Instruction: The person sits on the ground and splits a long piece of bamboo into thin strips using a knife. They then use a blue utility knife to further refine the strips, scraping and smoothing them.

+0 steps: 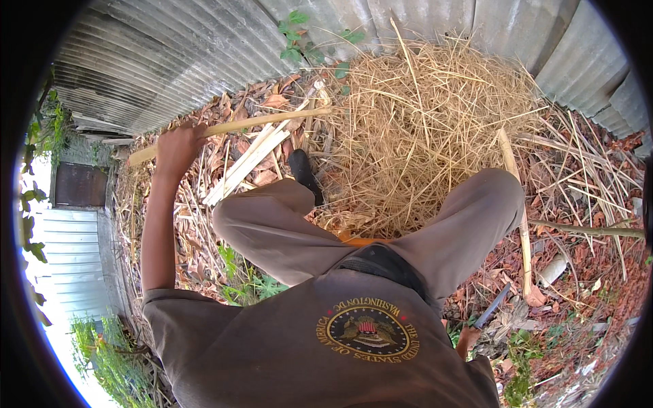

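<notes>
And here's the lettering I can read from my end: on the chest of the dark shirt (272, 343), gold capitals (373, 306) circle a round emblem (367, 334), upside down to me, with small red marks (403, 317) breaking the ring, a striped shield (367, 326) in its middle.
</notes>
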Available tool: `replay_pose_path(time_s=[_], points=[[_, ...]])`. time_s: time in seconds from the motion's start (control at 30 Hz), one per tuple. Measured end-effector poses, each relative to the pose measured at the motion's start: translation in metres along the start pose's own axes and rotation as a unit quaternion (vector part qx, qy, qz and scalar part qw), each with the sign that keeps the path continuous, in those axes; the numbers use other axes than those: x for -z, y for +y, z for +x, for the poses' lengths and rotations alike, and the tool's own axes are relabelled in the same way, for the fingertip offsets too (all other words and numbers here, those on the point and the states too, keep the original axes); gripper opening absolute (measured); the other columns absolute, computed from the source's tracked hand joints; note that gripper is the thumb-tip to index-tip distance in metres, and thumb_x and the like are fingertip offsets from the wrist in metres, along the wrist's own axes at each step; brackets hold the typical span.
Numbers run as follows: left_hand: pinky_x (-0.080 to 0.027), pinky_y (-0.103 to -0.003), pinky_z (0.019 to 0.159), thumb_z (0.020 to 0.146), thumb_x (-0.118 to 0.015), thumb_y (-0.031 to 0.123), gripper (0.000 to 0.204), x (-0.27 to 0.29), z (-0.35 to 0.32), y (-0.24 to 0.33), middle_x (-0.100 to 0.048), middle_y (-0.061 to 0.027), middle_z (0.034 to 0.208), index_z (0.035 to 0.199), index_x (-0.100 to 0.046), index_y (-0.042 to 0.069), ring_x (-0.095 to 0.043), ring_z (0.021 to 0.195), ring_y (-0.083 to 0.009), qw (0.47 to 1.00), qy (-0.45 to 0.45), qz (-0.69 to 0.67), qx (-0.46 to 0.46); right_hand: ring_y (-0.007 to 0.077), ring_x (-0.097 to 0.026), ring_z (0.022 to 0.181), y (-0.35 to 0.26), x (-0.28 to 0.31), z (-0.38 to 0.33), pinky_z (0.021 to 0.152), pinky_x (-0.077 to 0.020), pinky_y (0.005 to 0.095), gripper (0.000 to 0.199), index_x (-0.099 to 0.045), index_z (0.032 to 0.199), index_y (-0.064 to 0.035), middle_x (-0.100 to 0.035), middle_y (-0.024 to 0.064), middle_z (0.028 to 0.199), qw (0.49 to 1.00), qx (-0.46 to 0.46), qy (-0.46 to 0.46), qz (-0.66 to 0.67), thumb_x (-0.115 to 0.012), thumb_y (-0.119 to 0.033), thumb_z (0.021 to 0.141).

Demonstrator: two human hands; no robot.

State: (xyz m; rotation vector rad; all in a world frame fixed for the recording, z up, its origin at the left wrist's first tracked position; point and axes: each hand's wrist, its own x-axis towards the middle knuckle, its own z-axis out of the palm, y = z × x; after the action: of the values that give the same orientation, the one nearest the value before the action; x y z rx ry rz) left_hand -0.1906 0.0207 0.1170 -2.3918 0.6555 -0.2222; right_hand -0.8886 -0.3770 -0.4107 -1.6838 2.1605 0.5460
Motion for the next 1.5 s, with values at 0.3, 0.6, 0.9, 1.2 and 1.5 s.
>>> replay_pose_path(time_s=[0.3, 0.6, 0.9, 1.2, 1.5], points=[[-0.051, -0.043, 0.071, 0.083, -0.070, 0.030, 0.021, 0.001, -0.019, -0.033, -0.065, -0.0073, 0.080, 0.099, -0.071, 0.018, -0.066, 0.075, -0.0258, 0.994, -0.053, -0.047, 0.088, 0.0399, -0.061, 0.107, -0.017, 0.020, 0.009, 0.093, -0.0406, 0.0616, 0.048, -0.066, 0.107, -0.0015, -0.065, 0.0204, 0.113, 0.990, 0.026, -0.094, -0.101, -0.059, -0.040, 0.080], [-0.052, -0.043, 0.069, 0.085, -0.067, 0.025, 0.013, -0.057, -0.018, -0.046, -0.068, -0.0096, 0.078, 0.092, -0.071, 0.015, -0.067, 0.072, -0.0288, 0.984, -0.046, -0.096, 0.142, 0.0123, -0.035, 0.036, -0.061, 0.143, -0.032, 0.030, -0.0239, 0.0302, 0.024, -0.050, 0.066, -0.0046, -0.038, 0.0010, 0.052, 0.922, 0.009, -0.090, 0.378, -0.059, -0.021, 0.080], [-0.052, -0.042, 0.065, 0.082, -0.067, 0.023, 0.010, -0.067, -0.045, -0.076, -0.067, -0.0083, 0.074, 0.084, -0.072, 0.015, -0.068, 0.069, -0.0279, 0.986, 0.000, -0.041, 0.159, 0.0039, -0.029, 0.039, -0.230, 0.320, -0.168, 0.034, -0.0204, 0.0235, 0.021, -0.049, 0.080, -0.0067, -0.036, -0.0045, 0.053, 0.827, 0.330, 0.140, 0.434, -0.062, -0.020, 0.091], [-0.050, -0.041, 0.068, 0.082, -0.062, 0.011, 0.010, -0.132, 0.007, -0.002, -0.071, -0.0078, 0.080, 0.082, -0.071, 0.013, -0.070, 0.076, -0.0259, 0.977, -0.044, -0.138, 0.154, 0.0032, -0.035, 0.038, -0.464, 0.264, -0.353, 0.034, -0.0266, 0.0215, 0.016, -0.053, 0.084, -0.0058, -0.041, -0.0054, 0.051, 0.661, 0.632, -0.266, 0.304, -0.064, -0.015, 0.091], [-0.037, -0.041, 0.084, 0.077, -0.067, 0.011, 0.006, -0.090, 0.022, 0.013, -0.065, -0.0023, 0.068, 0.073, -0.068, 0.016, -0.064, 0.079, -0.0204, 0.987, -0.035, -0.106, 0.114, 0.0070, -0.040, 0.037, -0.568, 0.078, -0.392, 0.035, -0.0298, 0.0247, 0.025, -0.048, 0.070, -0.0086, -0.045, -0.0021, 0.050, 0.714, 0.562, -0.394, 0.140, -0.062, -0.016, 0.090]])
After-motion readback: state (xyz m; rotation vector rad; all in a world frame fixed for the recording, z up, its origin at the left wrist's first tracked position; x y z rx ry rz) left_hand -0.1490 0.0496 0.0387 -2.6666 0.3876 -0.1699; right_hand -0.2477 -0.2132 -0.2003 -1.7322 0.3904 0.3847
